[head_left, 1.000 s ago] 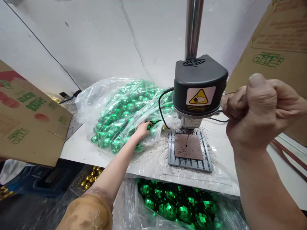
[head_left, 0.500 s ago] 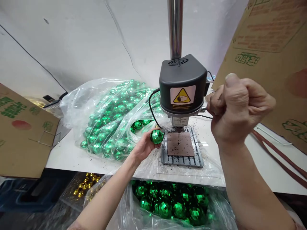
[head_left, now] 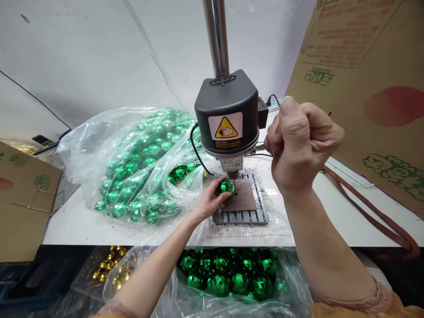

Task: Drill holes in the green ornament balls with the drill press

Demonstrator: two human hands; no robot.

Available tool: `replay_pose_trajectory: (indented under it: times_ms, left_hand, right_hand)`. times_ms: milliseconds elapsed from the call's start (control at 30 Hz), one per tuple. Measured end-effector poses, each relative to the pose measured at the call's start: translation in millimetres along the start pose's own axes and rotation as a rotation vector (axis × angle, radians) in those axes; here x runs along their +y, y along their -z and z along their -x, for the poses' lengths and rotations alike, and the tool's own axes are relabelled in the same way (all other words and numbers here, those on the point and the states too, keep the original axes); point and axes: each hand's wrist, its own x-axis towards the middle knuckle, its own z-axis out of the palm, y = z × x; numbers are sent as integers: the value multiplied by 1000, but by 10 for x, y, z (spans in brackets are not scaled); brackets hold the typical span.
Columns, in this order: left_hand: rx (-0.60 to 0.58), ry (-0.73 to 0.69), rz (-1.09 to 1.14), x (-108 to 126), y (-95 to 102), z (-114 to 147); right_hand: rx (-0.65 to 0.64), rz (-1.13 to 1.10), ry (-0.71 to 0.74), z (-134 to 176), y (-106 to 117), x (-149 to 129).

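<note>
My left hand (head_left: 212, 198) grips a faceted green bauble (head_left: 226, 187) between thumb and fingers. It holds the bauble over the left part of a brown board (head_left: 247, 198), just beside the drill bit under the black drill press (head_left: 228, 112). Raised at the machine's right side, my right hand (head_left: 303, 141) is closed in a fist around the drill press handle. Only a short metal stub of that handle (head_left: 260, 147) shows; the grip itself is hidden by my fingers. The board rests on a slotted metal base (head_left: 240, 217) strewn with dark shavings.
A clear bag of green baubles (head_left: 135, 163) lies left on the white table (head_left: 99, 234). Below the front edge, another plastic bag holds green baubles (head_left: 220, 285), with gold ones (head_left: 107, 265) to the left. Cardboard boxes (head_left: 357, 88) flank both sides; a brown strap (head_left: 371, 212) lies right.
My left hand has brought the green bauble rightward from the base's edge to beside the drill bit. My right hand stays closed at the handle. The camera view has shifted.
</note>
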Motion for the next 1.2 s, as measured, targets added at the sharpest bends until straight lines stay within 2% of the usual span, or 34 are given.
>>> replay_pose_trajectory:
  times_ms: [367, 500, 633, 900, 1067, 1200]
  left_hand:
    - [46, 65, -77, 80, -110, -74]
    - [96, -15, -152, 65, -175, -84]
    - [152, -117, -214, 42, -252, -62]
    - [175, -116, -126, -66, -340, 5]
    - [189, -133, -144, -73, -353, 12]
    - [186, -137, -151, -86, -356, 12]
  right_hand:
    - [-12, -20, 0, 25, 19, 34]
    - [-36, 116, 48, 31, 26, 45]
    - [-40, 159, 19, 21, 23, 27]
    - [13, 60, -70, 6, 23, -12]
    - [99, -17, -3, 113, 18, -7]
    - [190, 4, 57, 257, 31, 13]
